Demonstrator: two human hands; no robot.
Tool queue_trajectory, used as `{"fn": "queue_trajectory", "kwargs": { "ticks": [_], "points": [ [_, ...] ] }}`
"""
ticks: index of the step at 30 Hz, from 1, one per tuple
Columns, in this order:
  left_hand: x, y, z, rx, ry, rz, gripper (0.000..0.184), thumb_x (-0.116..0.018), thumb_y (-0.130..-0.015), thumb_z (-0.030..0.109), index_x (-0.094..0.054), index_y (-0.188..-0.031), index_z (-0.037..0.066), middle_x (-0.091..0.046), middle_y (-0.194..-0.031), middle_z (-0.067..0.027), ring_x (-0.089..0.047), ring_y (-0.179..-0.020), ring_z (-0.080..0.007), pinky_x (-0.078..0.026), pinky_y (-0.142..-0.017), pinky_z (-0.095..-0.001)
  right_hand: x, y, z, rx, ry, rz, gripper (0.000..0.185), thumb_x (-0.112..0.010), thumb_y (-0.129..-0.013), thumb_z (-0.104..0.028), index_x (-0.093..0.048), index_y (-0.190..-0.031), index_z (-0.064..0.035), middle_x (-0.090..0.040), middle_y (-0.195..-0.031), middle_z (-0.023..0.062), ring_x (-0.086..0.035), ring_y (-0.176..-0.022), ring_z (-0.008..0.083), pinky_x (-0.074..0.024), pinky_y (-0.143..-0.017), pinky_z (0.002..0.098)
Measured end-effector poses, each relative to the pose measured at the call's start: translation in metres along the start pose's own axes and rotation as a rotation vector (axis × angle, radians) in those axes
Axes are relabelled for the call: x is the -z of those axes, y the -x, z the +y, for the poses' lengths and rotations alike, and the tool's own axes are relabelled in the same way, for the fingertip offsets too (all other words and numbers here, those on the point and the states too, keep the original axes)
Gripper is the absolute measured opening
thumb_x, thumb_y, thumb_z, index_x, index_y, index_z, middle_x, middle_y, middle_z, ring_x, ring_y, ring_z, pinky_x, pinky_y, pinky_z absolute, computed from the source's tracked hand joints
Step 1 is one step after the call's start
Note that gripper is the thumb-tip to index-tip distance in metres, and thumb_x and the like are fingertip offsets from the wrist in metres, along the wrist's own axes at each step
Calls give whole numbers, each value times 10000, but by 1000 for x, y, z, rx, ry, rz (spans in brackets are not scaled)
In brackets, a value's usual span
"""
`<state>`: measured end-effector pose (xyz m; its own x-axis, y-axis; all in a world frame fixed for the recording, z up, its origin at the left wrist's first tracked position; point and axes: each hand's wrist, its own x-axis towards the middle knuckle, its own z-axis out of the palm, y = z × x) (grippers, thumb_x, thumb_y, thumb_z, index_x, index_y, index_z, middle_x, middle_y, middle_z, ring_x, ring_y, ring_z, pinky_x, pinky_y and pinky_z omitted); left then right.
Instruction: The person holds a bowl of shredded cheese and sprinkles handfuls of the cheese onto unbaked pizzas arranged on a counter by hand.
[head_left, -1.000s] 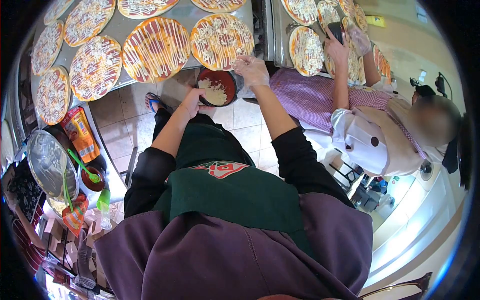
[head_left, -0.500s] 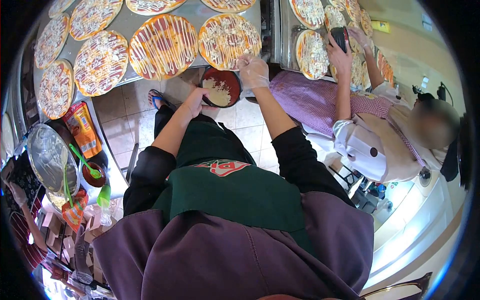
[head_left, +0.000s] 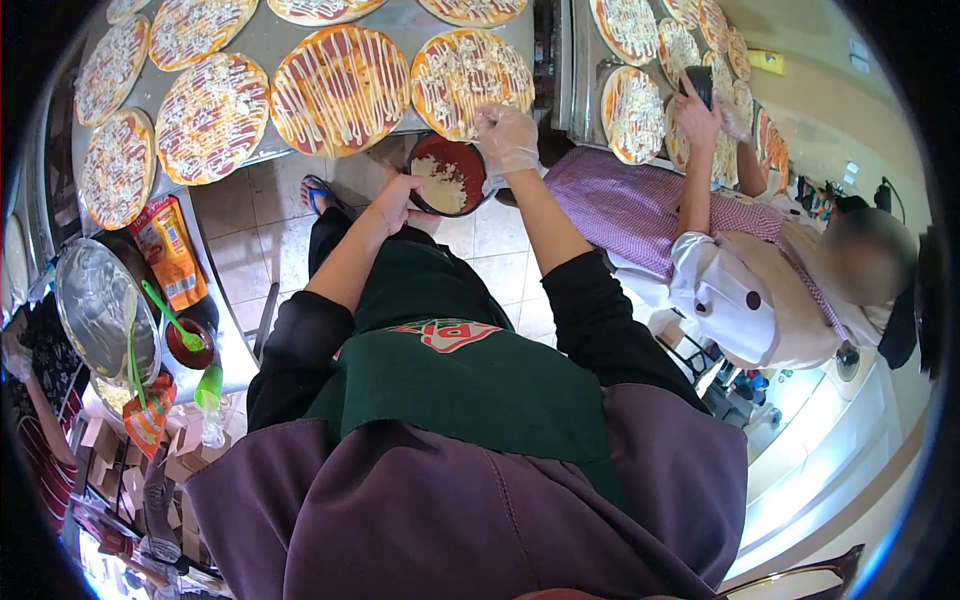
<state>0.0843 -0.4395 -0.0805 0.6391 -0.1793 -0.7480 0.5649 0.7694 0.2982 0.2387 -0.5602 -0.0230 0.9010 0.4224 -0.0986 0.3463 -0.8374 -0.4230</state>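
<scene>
My left hand [head_left: 397, 203] is closed on the rim of a dark bowl [head_left: 478, 170] with a reddish inside. Grated cheese [head_left: 440, 186], white and crumbly, covers part of its bottom. My right hand [head_left: 507, 138], in a clear plastic glove, is just above the near edge of a pizza [head_left: 470, 75]. Its fingers are curled together, and whatever they hold is hidden. That pizza has white sauce stripes and cheese crumbs. To its left, another pizza [head_left: 340, 90] shows sauce stripes over red slices, with hardly any crumbs.
More topped pizzas [head_left: 212, 118] cover the metal table [head_left: 395, 138]. At left stand a large metal bowl [head_left: 75, 300], a small bowl with a green spoon [head_left: 180, 325] and an orange packet [head_left: 170, 255]. A co-worker [head_left: 740, 270] at right holds a dark bowl [head_left: 699, 85] over other pizzas.
The view has shifted slightly, so the pizzas sit farther right in it. My right hand remains by the same pizza, its fingers a little more curled. The co-worker's bowl has turned.
</scene>
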Motion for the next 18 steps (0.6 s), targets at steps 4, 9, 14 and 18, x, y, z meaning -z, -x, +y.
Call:
{"fn": "queue_trajectory", "kwargs": {
  "ticks": [4, 9, 14, 18],
  "points": [
    [-2, 4, 4, 22, 41, 35, 646, -518, -673, 14, -183, -1222, 70, -458, -1134, -182, -562, -944, -359, -560, -651, -550, 18, -8, -1, -181, -64, -68, 201, -613, -806, -217, -689, -936, -84, -679, -866, 113, -656, -798, 229, -497, -735, 316],
    [0, 4, 6, 39, 31, -21, 615, -516, -676, 21, -210, -1209, 54, -461, -1139, -182, -576, -932, -361, -566, -648, -534, 19, -11, 8, -70, 9, -134, 211, -604, -825, -216, -681, -984, -100, -675, -927, 121, -657, -827, 218, -495, -750, 308],
    [4, -1, 2, 38, 53, -49, 585, -503, -667, 22, -238, -1189, 34, -470, -1136, -182, -578, -939, -364, -574, -645, -517, 17, -9, -1, -66, -123, -92, 215, -607, -827, -213, -677, -998, -104, -673, -944, 125, -657, -845, 222, -492, -771, 299],
    [3, 0, 2, 55, 65, -106, 563, -498, -669, 24, -264, -1181, 29, -472, -1143, -174, -572, -958, -359, -574, -652, -521, 22, -8, -3, -85, -65, -22, 211, -591, -829, -143, -667, -1019, -91, -677, -944, 119, -656, -868, 205, -491, -782, 284]
  ]
}}
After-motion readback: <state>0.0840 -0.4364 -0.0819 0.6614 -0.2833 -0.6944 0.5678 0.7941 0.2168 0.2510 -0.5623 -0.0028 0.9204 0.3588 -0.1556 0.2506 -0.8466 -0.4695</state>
